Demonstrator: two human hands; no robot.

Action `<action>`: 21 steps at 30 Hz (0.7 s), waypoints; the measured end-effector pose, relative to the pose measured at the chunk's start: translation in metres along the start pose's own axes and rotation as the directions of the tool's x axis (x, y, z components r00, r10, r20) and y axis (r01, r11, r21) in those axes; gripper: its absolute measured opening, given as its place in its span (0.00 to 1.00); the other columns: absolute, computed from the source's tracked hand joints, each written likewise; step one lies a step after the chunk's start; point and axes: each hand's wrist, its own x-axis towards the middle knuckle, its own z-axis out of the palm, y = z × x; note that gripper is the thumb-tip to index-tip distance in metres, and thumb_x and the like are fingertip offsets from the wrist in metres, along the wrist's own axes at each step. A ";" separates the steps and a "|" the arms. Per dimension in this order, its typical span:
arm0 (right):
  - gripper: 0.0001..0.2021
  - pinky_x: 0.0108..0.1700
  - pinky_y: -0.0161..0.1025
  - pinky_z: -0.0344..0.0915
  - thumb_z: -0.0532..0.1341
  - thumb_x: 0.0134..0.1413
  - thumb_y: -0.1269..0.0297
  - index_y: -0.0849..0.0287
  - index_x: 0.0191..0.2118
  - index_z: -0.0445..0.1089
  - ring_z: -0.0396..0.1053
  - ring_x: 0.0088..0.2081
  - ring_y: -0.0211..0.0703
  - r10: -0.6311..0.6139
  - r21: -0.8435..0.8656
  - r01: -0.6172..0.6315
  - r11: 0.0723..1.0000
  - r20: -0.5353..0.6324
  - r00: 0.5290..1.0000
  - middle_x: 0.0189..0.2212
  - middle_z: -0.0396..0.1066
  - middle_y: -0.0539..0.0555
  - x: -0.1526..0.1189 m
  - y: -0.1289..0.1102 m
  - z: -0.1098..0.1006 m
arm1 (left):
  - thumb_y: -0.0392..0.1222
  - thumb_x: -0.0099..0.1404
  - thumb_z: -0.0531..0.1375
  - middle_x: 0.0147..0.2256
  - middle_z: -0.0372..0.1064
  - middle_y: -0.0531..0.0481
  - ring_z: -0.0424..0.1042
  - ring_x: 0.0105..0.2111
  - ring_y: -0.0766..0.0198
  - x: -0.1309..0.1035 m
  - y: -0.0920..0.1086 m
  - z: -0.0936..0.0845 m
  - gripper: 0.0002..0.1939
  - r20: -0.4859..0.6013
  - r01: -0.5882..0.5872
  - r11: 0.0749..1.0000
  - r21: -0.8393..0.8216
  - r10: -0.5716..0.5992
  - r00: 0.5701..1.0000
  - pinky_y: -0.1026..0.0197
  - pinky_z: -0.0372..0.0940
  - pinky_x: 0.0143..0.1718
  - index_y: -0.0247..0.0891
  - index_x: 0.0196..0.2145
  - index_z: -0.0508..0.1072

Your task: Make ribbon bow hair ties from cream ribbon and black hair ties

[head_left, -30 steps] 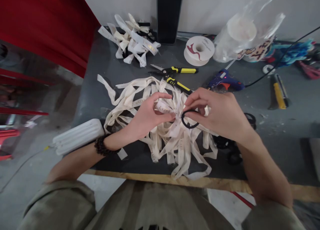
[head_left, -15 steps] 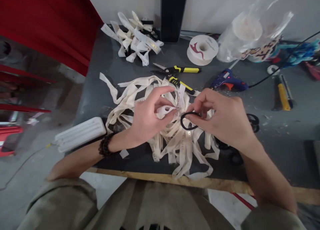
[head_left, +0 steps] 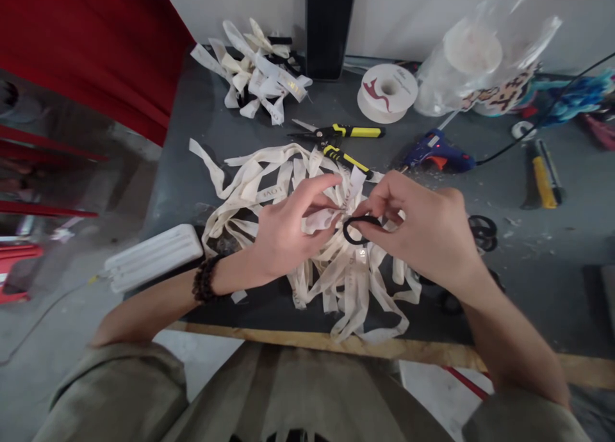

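Note:
My left hand (head_left: 288, 230) pinches a looped piece of white printed ribbon (head_left: 319, 220) between thumb and fingers. Close beside it on the right, my right hand (head_left: 413, 227) is closed on a black elastic ring (head_left: 350, 235), which hangs at its fingertips. One ribbon end (head_left: 355, 180) stands up between the hands, where the fingertips nearly meet. Beneath both hands spreads a loose heap of cream ribbon strips (head_left: 262, 166) with printed letters. My fingertips partly hide the spot where ribbon and ring come together.
Yellow-black cutters (head_left: 358, 132) lie behind the heap, with a ribbon spool (head_left: 388, 91) and a blue glue gun (head_left: 439, 154) further right. Finished-looking bows (head_left: 264, 77) are piled at the back left. A yellow knife (head_left: 546, 176), black rings (head_left: 482, 232) and a white power strip (head_left: 154, 257) also lie about.
The ribbon loop in my left hand looks flatter, and the standing ribbon end leans further right. The black ring has tilted and shifted slightly left with my right fingertips.

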 end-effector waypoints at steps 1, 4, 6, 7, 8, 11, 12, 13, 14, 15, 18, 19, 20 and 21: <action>0.12 0.34 0.42 0.66 0.69 0.56 0.70 0.49 0.34 0.65 0.74 0.27 0.42 0.004 -0.001 -0.004 1.000 0.001 1.000 0.29 0.80 0.45 0.001 0.000 0.000 | 0.43 0.73 0.69 0.46 0.85 0.53 0.86 0.46 0.60 0.000 0.000 0.000 0.24 0.005 0.006 1.000 0.000 -0.006 1.000 0.60 0.79 0.47 0.46 0.63 0.69; 0.14 0.33 0.42 0.64 0.70 0.55 0.71 0.50 0.33 0.64 0.73 0.26 0.41 0.010 -0.011 -0.010 1.000 0.009 1.000 0.28 0.78 0.45 0.002 0.001 -0.001 | 0.41 0.72 0.69 0.46 0.85 0.53 0.86 0.46 0.61 -0.001 -0.002 0.000 0.26 0.020 -0.004 1.000 -0.019 0.005 1.000 0.60 0.79 0.47 0.46 0.64 0.69; 0.15 0.32 0.41 0.63 0.71 0.54 0.71 0.50 0.33 0.63 0.71 0.24 0.41 0.004 -0.019 -0.004 1.000 0.009 1.000 0.27 0.77 0.45 0.003 0.002 -0.001 | 0.40 0.72 0.69 0.46 0.85 0.53 0.86 0.46 0.61 0.000 -0.002 0.000 0.27 0.038 0.006 0.999 -0.039 -0.005 0.999 0.60 0.78 0.49 0.46 0.65 0.69; 0.15 0.31 0.41 0.62 0.71 0.54 0.70 0.50 0.33 0.62 0.71 0.24 0.41 -0.001 -0.023 0.001 1.000 0.008 1.000 0.26 0.77 0.44 0.004 0.003 -0.001 | 0.40 0.72 0.68 0.46 0.85 0.53 0.86 0.46 0.60 0.000 -0.002 0.000 0.27 0.048 0.018 0.999 -0.049 -0.016 0.999 0.59 0.79 0.50 0.46 0.65 0.68; 0.15 0.31 0.41 0.61 0.71 0.54 0.70 0.50 0.33 0.62 0.71 0.24 0.41 -0.005 -0.027 0.005 1.000 0.007 1.000 0.26 0.76 0.44 0.004 0.003 0.000 | 0.41 0.72 0.68 0.46 0.85 0.53 0.85 0.47 0.60 0.000 -0.001 -0.001 0.27 0.059 0.033 0.998 -0.059 -0.029 0.998 0.58 0.79 0.51 0.46 0.66 0.68; 0.15 0.31 0.41 0.60 0.71 0.54 0.70 0.50 0.33 0.62 0.71 0.24 0.40 -0.013 -0.030 0.013 0.999 0.013 1.000 0.25 0.75 0.43 0.004 0.004 0.001 | 0.41 0.72 0.68 0.46 0.85 0.53 0.85 0.49 0.59 0.001 0.000 -0.001 0.28 0.074 0.048 0.995 -0.083 -0.042 0.996 0.57 0.79 0.53 0.46 0.67 0.68; 0.16 0.31 0.40 0.60 0.71 0.54 0.70 0.50 0.33 0.62 0.71 0.24 0.40 -0.015 -0.029 0.015 0.999 0.019 1.000 0.25 0.75 0.43 0.003 0.005 0.001 | 0.41 0.72 0.68 0.47 0.85 0.53 0.85 0.49 0.59 0.001 0.000 -0.002 0.29 0.075 0.047 0.995 -0.085 -0.040 0.996 0.57 0.79 0.54 0.46 0.67 0.68; 0.16 0.31 0.40 0.59 0.71 0.54 0.70 0.50 0.34 0.62 0.71 0.24 0.40 -0.015 -0.029 0.015 0.999 0.021 1.000 0.25 0.75 0.43 0.003 0.005 0.001 | 0.41 0.72 0.68 0.47 0.85 0.52 0.85 0.50 0.59 0.001 0.001 -0.002 0.29 0.075 0.043 0.995 -0.088 -0.037 0.997 0.57 0.79 0.54 0.46 0.67 0.68; 0.16 0.31 0.40 0.59 0.72 0.54 0.70 0.50 0.34 0.62 0.71 0.24 0.40 -0.014 -0.031 0.015 0.999 0.020 1.000 0.25 0.75 0.43 0.003 0.004 0.001 | 0.40 0.72 0.68 0.47 0.85 0.52 0.85 0.50 0.58 0.001 0.001 -0.003 0.29 0.081 0.042 0.995 -0.092 -0.034 0.996 0.57 0.79 0.54 0.46 0.68 0.68; 0.16 0.31 0.40 0.59 0.72 0.54 0.70 0.50 0.34 0.62 0.71 0.24 0.40 -0.013 -0.034 0.014 0.999 0.019 1.000 0.25 0.75 0.44 0.003 0.004 0.001 | 0.39 0.72 0.68 0.48 0.85 0.52 0.85 0.51 0.58 0.001 0.001 -0.003 0.30 0.089 0.042 0.994 -0.098 -0.033 0.995 0.57 0.79 0.54 0.46 0.68 0.67; 0.16 0.31 0.40 0.58 0.72 0.54 0.70 0.51 0.35 0.62 0.70 0.24 0.40 -0.013 -0.049 0.014 0.999 0.016 1.000 0.25 0.74 0.44 0.003 0.004 0.001 | 0.37 0.70 0.69 0.50 0.85 0.52 0.85 0.51 0.56 0.001 0.000 -0.005 0.34 0.124 0.058 0.992 -0.116 -0.043 0.991 0.55 0.79 0.54 0.47 0.69 0.66; 0.16 0.30 0.40 0.58 0.72 0.55 0.69 0.51 0.35 0.62 0.70 0.24 0.39 -0.017 -0.052 0.018 0.999 0.013 1.000 0.25 0.74 0.44 0.002 0.004 0.001 | 0.38 0.69 0.70 0.50 0.84 0.52 0.85 0.51 0.55 0.001 -0.001 -0.005 0.34 0.128 0.062 0.991 -0.121 -0.046 0.991 0.55 0.79 0.54 0.47 0.69 0.66; 0.15 0.30 0.40 0.57 0.72 0.55 0.68 0.51 0.35 0.62 0.69 0.24 0.39 -0.021 -0.053 0.022 0.998 0.013 1.000 0.25 0.74 0.44 0.002 0.004 0.001 | 0.39 0.69 0.70 0.49 0.84 0.52 0.85 0.52 0.55 0.002 -0.001 -0.005 0.35 0.130 0.064 0.990 -0.124 -0.048 0.990 0.55 0.79 0.54 0.48 0.69 0.65; 0.15 0.30 0.40 0.57 0.72 0.56 0.68 0.51 0.35 0.63 0.69 0.23 0.39 -0.024 -0.054 0.024 0.998 0.013 1.000 0.24 0.73 0.44 0.002 0.004 0.001 | 0.40 0.69 0.70 0.49 0.84 0.51 0.85 0.52 0.54 0.002 -0.001 -0.006 0.35 0.128 0.065 0.990 -0.127 -0.048 0.991 0.54 0.80 0.54 0.48 0.70 0.65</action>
